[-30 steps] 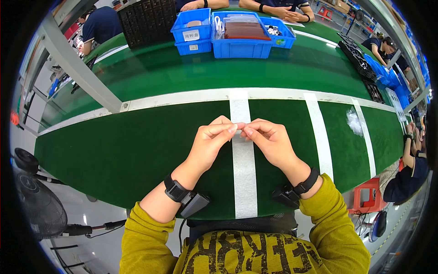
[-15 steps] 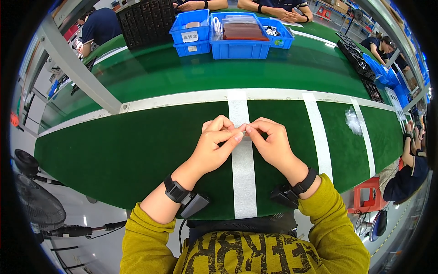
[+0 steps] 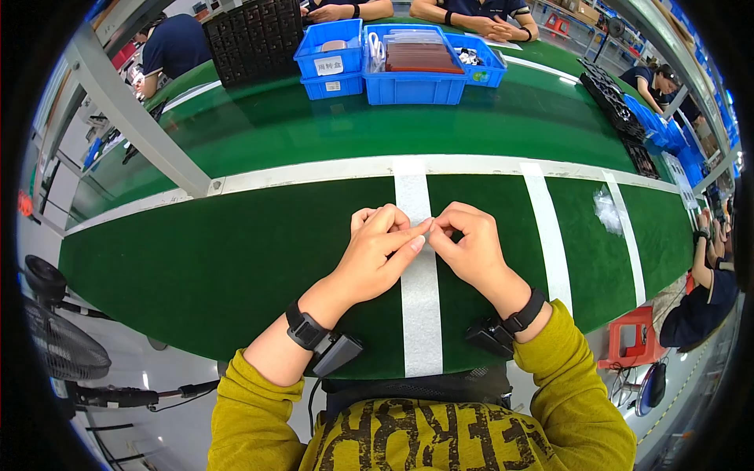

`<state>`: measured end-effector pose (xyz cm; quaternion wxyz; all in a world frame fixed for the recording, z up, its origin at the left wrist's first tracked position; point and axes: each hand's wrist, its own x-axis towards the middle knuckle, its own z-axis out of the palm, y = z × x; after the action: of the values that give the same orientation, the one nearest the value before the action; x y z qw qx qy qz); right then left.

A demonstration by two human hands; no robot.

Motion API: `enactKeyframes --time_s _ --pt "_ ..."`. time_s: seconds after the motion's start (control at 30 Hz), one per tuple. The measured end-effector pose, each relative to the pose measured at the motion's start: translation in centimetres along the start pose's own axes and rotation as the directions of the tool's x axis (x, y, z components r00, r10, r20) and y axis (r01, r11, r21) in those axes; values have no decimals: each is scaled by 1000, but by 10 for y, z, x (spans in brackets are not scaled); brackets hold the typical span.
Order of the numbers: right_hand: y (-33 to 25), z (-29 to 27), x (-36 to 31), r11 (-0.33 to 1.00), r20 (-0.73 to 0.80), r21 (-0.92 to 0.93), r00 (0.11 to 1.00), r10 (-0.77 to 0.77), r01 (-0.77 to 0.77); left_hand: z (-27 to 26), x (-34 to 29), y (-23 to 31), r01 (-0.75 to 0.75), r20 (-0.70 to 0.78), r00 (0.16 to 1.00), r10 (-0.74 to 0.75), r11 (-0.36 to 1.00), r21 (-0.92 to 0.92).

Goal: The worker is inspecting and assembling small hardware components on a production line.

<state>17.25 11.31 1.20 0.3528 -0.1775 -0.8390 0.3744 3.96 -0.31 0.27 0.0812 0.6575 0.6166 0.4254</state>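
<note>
My left hand (image 3: 382,250) and my right hand (image 3: 469,242) meet fingertip to fingertip over a white strip (image 3: 421,314) that crosses the green table mat (image 3: 259,259). On the left, thumb and index finger are stretched toward the right hand and pressed close together, with the other fingers curled. The right thumb and index finger form a pinch right against the left fingertips. Whatever lies between them is too small or too hidden to make out. Black bands with small dark boxes sit on both wrists.
Beyond a white rail (image 3: 314,169) stand blue bins (image 3: 414,89), one holding flat brown pieces, beside a black tray (image 3: 253,43). A crumpled clear plastic bag (image 3: 607,210) lies to the right. A slanted metal post (image 3: 133,110) rises at left. Other people sit around the table.
Both hands have shifted slightly, the left one a little nearer to me and to the right. The left thumb has come closer to its index finger; the fingertips still meet.
</note>
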Motion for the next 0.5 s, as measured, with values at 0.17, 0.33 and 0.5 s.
enactKeyframes --time_s 0.17,0.33,0.5 --pt "0 2 -2 998 24 56 999 -34 33 -1 0 -3 47 -6 999 -47 999 -17" --pt "3 1 -2 991 31 133 999 -7 3 -1 4 -4 292 36 938 -346 725 -624" --pt "1 1 -2 988 88 155 996 -2 -11 3 4 -8 310 113 882 -457 382 -871"
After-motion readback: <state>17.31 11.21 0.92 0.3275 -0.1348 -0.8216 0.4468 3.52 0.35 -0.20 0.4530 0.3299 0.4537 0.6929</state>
